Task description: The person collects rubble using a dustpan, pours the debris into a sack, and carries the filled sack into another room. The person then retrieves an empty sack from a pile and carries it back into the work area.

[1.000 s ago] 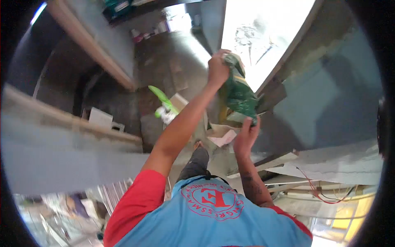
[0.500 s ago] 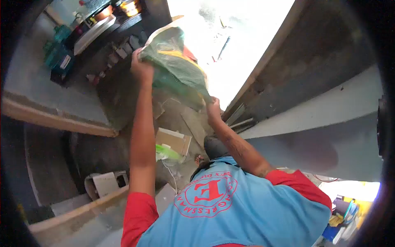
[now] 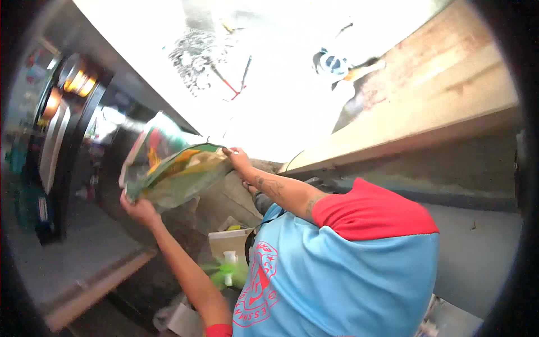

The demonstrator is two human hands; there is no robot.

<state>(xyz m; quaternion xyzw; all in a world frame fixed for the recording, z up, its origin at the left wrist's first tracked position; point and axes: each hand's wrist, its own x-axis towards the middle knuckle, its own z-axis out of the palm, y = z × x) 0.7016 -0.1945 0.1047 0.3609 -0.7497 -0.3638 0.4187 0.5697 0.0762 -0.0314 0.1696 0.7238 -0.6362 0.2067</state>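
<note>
A green plastic bag (image 3: 185, 174) with yellow and red parts is stretched between my two hands, its mouth partly spread. My left hand (image 3: 141, 210) grips the bag's lower left edge, fingers wrapped round it. At the bag's right corner, my right hand (image 3: 238, 160) pinches the rim. Below the bag, a green fan (image 3: 227, 271) and a cardboard box (image 3: 229, 241) stand on the floor.
Bright ground lies past the doorway, with a red and dark tool (image 3: 238, 81) on it. A person (image 3: 334, 67) is out there at the upper right. Shelves with jars (image 3: 78, 83) stand at the left; a wooden beam (image 3: 404, 135) runs along the right.
The view has swung toward the doorway. Both hands have carried the bag leftward in view, and it has gone from bunched to spread wide. The person outside has come into view.
</note>
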